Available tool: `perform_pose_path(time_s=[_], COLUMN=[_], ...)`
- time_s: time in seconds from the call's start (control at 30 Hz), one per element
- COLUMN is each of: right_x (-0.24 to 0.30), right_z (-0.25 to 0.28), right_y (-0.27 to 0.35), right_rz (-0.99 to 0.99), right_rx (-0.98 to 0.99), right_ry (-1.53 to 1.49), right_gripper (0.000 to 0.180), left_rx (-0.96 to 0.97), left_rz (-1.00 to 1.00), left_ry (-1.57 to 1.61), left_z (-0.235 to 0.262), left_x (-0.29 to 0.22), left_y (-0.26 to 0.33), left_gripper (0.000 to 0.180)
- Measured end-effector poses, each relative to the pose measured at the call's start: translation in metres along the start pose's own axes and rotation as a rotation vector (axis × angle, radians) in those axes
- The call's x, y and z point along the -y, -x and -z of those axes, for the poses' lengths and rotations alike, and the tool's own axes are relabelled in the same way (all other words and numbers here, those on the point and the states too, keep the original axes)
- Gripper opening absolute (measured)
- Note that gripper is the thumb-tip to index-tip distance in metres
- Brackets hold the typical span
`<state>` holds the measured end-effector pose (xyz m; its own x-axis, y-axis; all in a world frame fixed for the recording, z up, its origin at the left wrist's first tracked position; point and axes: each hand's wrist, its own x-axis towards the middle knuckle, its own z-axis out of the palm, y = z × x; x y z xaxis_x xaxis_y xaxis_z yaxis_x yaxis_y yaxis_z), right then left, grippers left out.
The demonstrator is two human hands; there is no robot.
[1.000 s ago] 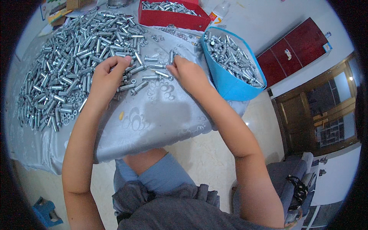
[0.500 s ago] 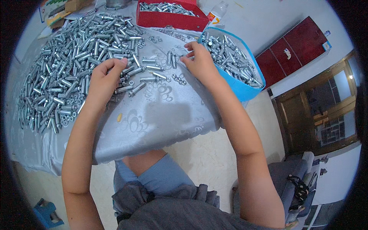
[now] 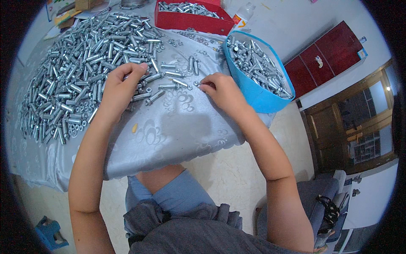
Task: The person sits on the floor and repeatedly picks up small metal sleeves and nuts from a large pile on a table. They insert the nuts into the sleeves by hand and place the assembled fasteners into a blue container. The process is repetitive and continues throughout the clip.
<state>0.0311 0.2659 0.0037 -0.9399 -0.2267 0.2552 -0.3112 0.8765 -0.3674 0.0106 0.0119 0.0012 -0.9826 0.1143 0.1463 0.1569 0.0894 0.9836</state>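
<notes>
The person sits at a table covered in a silvery patterned cloth [image 3: 169,135], both bare hands down among loose metal parts. The left hand [image 3: 120,86] lies palm-down at the near edge of the big heap of silver bolts [image 3: 80,72], fingers curled over a few of them; one bolt [image 3: 154,97] pokes out from under the heel of the hand, and whether the fingers actually grip anything I cannot tell from here. The right hand [image 3: 222,91] rests on the cloth just beside the blue tub [image 3: 258,91], which is full of the same bolts. Its fingertips [image 3: 204,84] are pinched together on the cloth, right at a small washer or nut (too small to say which), with a short row of scattered bolts [image 3: 175,76] lying just to their left, between the two hands.

Half a second ago the right hand was higher up, at the rim of the blue tub; it has since come back down and leftward onto the cloth. The left hand has hardly shifted, staying at the edge of the heap.

Behind the tub stands a red tray [image 3: 190,19] holding more bolts, and a plastic bottle [image 3: 243,15] next to it.
</notes>
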Motion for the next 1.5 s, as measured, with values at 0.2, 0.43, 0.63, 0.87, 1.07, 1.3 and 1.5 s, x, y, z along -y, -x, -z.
perform_pose_path(time_s=[0.2, 0.43, 0.63, 0.87, 1.07, 1.3, 1.5], right_x=[-0.003, 0.004, 0.008, 0.054, 0.074, 0.071, 0.071], right_z=[0.001, -0.003, 0.001, -0.002, -0.025, -0.036, -0.038], right_y=[-0.003, -0.002, -0.007, -0.038, -0.068, -0.071, -0.069], right_rz=[0.056, 0.03, -0.077, -0.092, -0.014, -0.093, 0.027], right_rx=[-0.154, -0.02, -0.11, 0.169, 0.26, 0.364, 0.299], right_ry=[0.099, 0.037, -0.157, -1.014, -1.213, -1.37, -1.343], right_gripper=[0.018, 0.017, 0.012, 0.017, 0.02, 0.018, 0.017], left_rx=[-0.001, 0.004, 0.037, 0.111, 0.158, 0.123, 0.084], left_rz=[-0.031, -0.024, 0.02, 0.174, 0.212, 0.23, 0.185], left_ry=[0.006, 0.028, 0.026, 0.248, 0.501, 0.555, 0.424], left_z=[0.0, -0.001, 0.0, 0.0, 0.004, 0.007, 0.007], left_x=[0.002, 0.002, -0.003, -0.007, -0.004, -0.011, -0.005], left_y=[-0.001, 0.0, 0.003, 0.003, -0.001, -0.001, -0.004], left_gripper=[0.025, 0.024, 0.026, 0.023, 0.021, 0.019, 0.019])
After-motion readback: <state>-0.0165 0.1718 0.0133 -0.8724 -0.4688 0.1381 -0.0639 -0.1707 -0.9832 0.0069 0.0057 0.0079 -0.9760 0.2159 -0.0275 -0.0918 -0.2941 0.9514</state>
